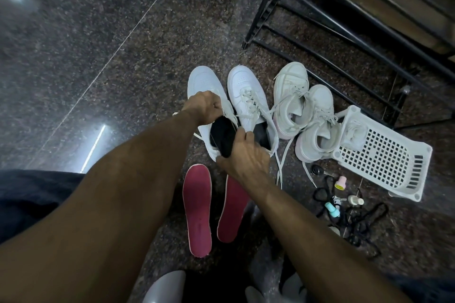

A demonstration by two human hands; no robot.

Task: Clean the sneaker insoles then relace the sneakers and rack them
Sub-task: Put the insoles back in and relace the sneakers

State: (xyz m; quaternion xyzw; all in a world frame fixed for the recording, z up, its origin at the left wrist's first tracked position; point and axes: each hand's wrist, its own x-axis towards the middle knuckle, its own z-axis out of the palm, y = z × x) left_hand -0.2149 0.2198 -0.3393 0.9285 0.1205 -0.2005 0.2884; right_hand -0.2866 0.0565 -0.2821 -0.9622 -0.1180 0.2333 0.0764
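Two white sneakers stand side by side on the dark stone floor. My left hand (204, 106) grips the tongue and lace area of the left sneaker (204, 81). My right hand (243, 155) pinches the heel end of a black insole (222, 136) that sticks out of that sneaker's opening. The right sneaker (248, 91) is laced, with a dark insole inside. Two red insoles (198, 211) lie flat on the floor in front of the pair, one partly under my right forearm.
A second pair of off-white high-top sneakers (302, 110) lies to the right with loose laces. A white perforated basket (384, 155) lies tipped beside them. Small bottles and black cords (354, 211) are scattered nearby. A black metal shoe rack (332, 19) stands behind.
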